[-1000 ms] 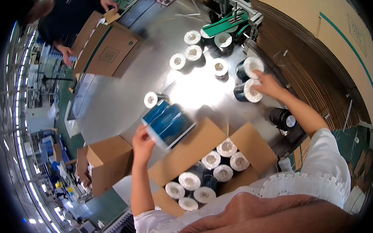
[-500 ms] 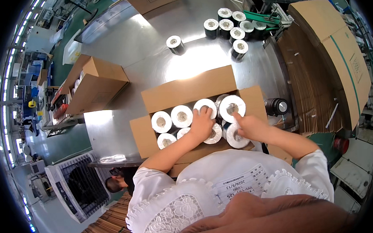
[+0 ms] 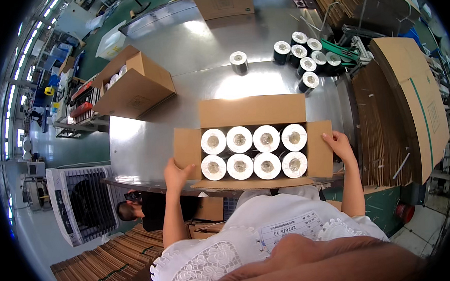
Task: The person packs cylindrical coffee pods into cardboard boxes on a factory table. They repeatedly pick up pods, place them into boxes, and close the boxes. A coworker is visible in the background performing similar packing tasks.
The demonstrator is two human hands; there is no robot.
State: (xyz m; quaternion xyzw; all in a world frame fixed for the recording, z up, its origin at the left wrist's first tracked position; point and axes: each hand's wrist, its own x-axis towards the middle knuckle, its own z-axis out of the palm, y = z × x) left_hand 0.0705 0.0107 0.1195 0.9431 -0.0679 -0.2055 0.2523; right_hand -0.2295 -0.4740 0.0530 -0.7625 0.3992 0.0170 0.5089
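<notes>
An open cardboard box [image 3: 251, 110] stands in front of me at the table's near edge. Inside are two rows of upright rolls [image 3: 238, 140], white on their top ends with wrapped cores, dark along the sides. My left hand [image 3: 176, 176] is at the left flap [image 3: 187, 145], its thumb spread over the flap's near part and its fingers apart along the outer edge. On the other side, my right hand [image 3: 341, 145] pinches the outer edge of the right flap [image 3: 318, 153], thumb on top; some of its fingers are partly hidden.
A single dark roll [image 3: 239, 63] stands beyond the box, and several more rolls [image 3: 298, 52] cluster at the far right by a green guide [image 3: 340, 50]. Another open box [image 3: 136, 91] holds rolls at the left. Flat cardboard [image 3: 411, 100] is stacked at the right.
Both hands have left the rolls and moved outward to the side flaps. The rolls now stand in two even rows. The box appears squarer to me, and the head view has shifted.
</notes>
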